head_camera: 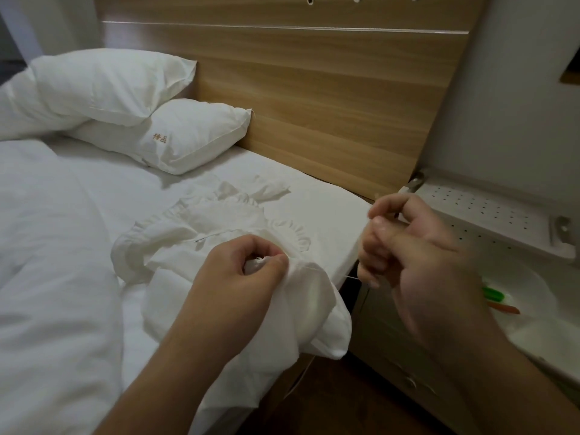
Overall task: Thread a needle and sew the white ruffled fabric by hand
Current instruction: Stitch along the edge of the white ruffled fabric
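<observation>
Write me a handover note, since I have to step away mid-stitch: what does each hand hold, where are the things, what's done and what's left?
Left hand pinches a bunched fold of the white ruffled fabric at the bed's edge.
Right hand pinches the thread, which runs from the fabric; the needle itself isn't discernible.
Done: thread already passes through the fabric.
Left: keep stitching, then knot off.

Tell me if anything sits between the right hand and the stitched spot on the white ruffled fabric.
Nothing visible does. The right hand hangs past the bed edge, and only a thin thread crosses the open gap to the white ruffled fabric, which the left hand pinches at the seam.
</observation>
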Tool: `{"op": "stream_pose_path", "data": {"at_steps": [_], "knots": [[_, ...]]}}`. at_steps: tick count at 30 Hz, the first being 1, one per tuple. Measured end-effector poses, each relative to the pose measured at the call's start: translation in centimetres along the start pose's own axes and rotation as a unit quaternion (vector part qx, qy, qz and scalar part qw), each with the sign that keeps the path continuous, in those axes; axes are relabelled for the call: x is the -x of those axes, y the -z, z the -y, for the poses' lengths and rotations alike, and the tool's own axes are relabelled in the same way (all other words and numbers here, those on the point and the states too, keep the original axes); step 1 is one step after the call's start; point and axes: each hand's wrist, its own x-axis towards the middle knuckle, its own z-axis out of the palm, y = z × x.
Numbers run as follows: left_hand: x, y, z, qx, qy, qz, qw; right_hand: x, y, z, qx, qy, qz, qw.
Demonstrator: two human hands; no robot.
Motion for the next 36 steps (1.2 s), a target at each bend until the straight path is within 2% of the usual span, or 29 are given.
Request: {"op": "stream_pose_path", "data": {"at_steps": [2, 5, 7, 9, 14, 20, 23, 27, 32, 36], "knots": [[0.0, 0.0, 0.0, 0.005, 0.001, 0.001, 1.0, 0.3, 0.3, -0.1, 0.177, 0.048, 0.045, 0.982], [0.1, 0.0, -0.1, -0.007, -0.003, 0.012, 1.0, 0.5, 0.2, -1.0, 0.401, 0.108, 0.124, 0.901], [0.1, 0.0, -0.3, -0.021, -0.004, 0.02, 1.0, 0.6, -0.1, -1.8, 0.493, 0.128, 0.13, 0.851], [0.2, 0.0, -0.5, -0.026, -0.012, 0.027, 0.999, 0.5, -0.2, -2.2, 0.514, 0.143, 0.099, 0.84], [0.4, 0.1, -0.8, -0.014, -0.057, 0.094, 0.994, 0.1, 0.0, -1.8, 0.407, 0.115, 0.023, 0.906], [0.6, 0.1, -0.9, -0.028, -0.066, 0.126, 0.989, -0.4, 0.0, -1.5, 0.196, -0.026, -0.039, 0.979], [0.6, 0.1, -0.9, -0.038, -0.064, 0.109, 0.991, -0.8, 0.3, -1.3, 0.103, -0.096, -0.076, 0.987], [0.5, 0.0, -0.7, -0.053, -0.067, 0.089, 0.992, -1.0, 0.7, -0.6, 0.018, -0.135, -0.1, 0.986], [0.4, 0.0, -0.5, -0.072, -0.069, 0.065, 0.993, -1.2, 0.9, -0.7, -0.046, -0.138, -0.124, 0.982], [0.2, 0.2, -0.4, -0.019, -0.045, 0.056, 0.997, -1.2, 1.2, -0.9, -0.069, -0.116, -0.118, 0.984]]}}
